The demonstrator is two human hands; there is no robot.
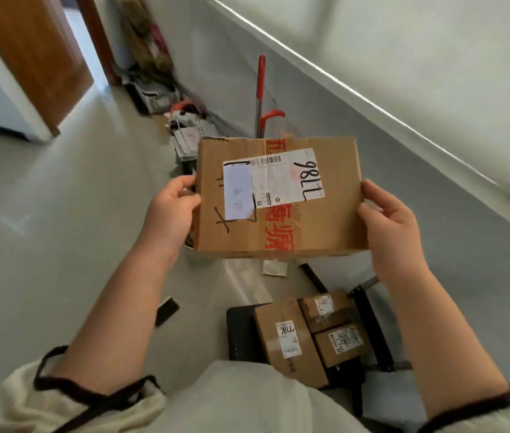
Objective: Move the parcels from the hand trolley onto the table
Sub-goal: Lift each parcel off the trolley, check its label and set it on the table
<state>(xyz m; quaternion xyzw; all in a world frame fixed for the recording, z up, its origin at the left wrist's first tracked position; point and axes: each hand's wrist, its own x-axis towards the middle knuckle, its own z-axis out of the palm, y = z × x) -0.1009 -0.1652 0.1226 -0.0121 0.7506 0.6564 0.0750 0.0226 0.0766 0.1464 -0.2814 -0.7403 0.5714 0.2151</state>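
Note:
I hold a brown cardboard parcel [316, 226] with a white shipping label and red tape in front of me, above the floor. My left hand [172, 210] grips its left edge and my right hand [394, 226] grips its right edge. Below, near my body, the black hand trolley [241, 332] lies low on the floor and carries three smaller brown parcels: a long one [288, 339] on the left, one [325, 307] at the upper right and one [341, 342] below that. No table is in view.
A grey wall with a light rail [341, 82] runs along the right. A red-handled pole and red handle [261, 95] stand by it. Several bags and packages [185, 132] lie along the wall's foot. A brown door [38, 51] stands open at far left. Grey floor [60, 214] spreads to the left.

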